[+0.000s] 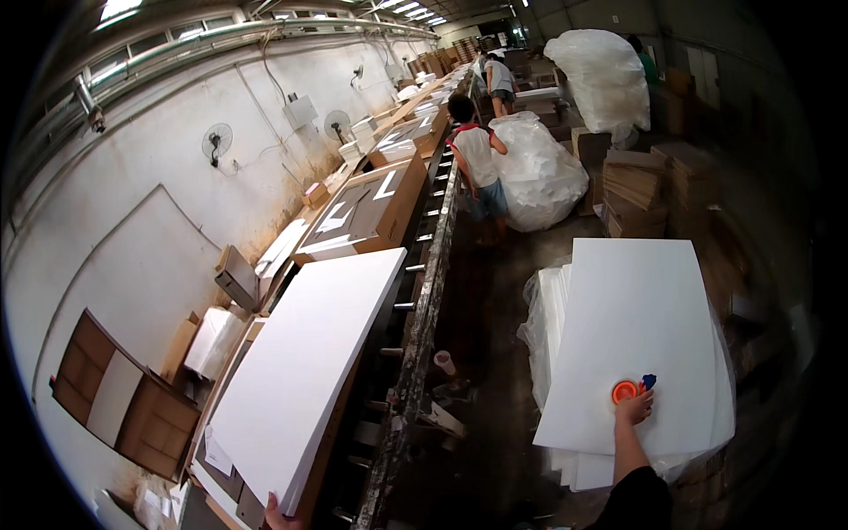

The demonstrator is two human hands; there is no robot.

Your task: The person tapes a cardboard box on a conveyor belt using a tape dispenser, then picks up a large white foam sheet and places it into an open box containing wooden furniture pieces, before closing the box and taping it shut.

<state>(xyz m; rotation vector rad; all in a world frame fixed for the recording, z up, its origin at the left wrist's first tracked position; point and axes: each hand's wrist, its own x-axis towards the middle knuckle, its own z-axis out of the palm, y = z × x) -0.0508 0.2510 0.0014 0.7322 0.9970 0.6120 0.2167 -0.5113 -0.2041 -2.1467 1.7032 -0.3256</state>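
Observation:
My right hand (634, 408) rests over a stack of large white foam sheets (632, 309) on my right. Its fingers are closed on what looks like a tape dispenser (624, 391), with an orange ring and a dark blue end. At the lower edge, my left hand (281, 515) is partly in view, its fingers at the near corner of a thick white board (309, 344). That board lies tilted over a brown carton on the roller conveyor. Most of the left hand is cut off by the picture's edge.
The roller conveyor (424, 309) runs away from me, carrying open cartons (371, 212). Large bags of white foam (534, 172) and stacked flat cardboard (632, 190) stand on the right. A person in a white top (477, 157) is beside the conveyor. A cup (444, 362) lies below.

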